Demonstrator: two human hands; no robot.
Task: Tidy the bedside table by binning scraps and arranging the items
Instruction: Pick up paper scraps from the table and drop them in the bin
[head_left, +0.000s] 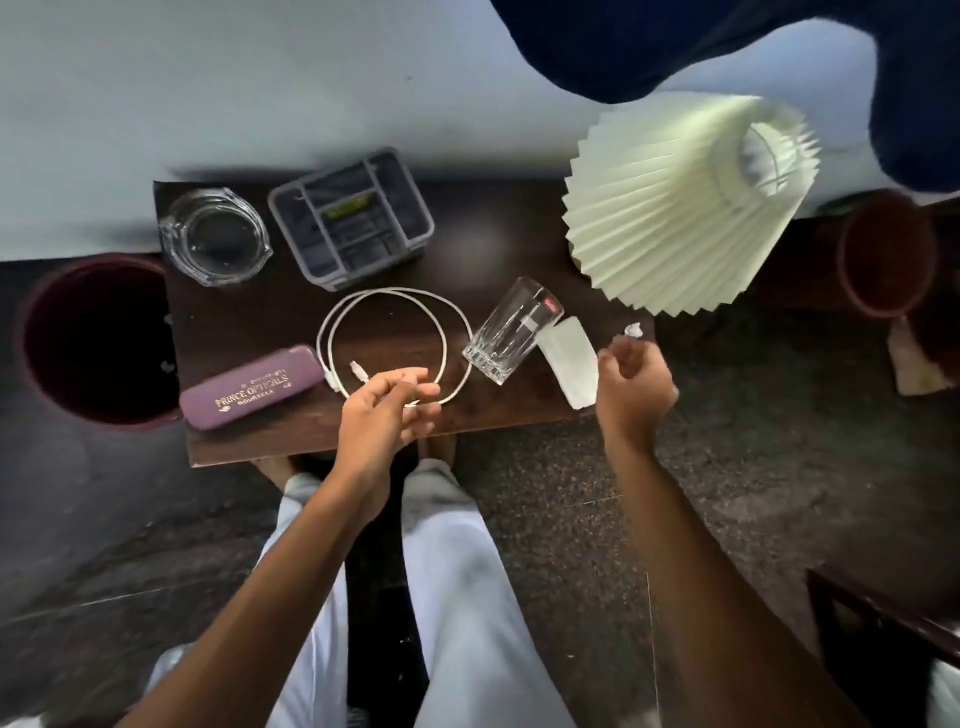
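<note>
A small crumpled white paper scrap (634, 329) is pinched at the fingertips of my right hand (635, 384), above the table's right front corner. My left hand (387, 410) hovers with fingers loosely apart over the near part of the coiled white cable (395, 312); it seems to hold nothing. On the dark wooden bedside table (483, 410) lie a purple spectacle case (252, 387) at front left, a glass tumbler (511, 332) and a pale folded piece of paper or cloth (569, 361) beside it. A dark maroon bin (93, 343) stands on the floor left of the table.
At the back of the table sit a glass ashtray (215, 241) and a grey compartment organiser (353, 218). A pleated cream lampshade (685, 208) overhangs the right side. A brown pot (883, 254) stands at the far right. My legs are below the table's front edge.
</note>
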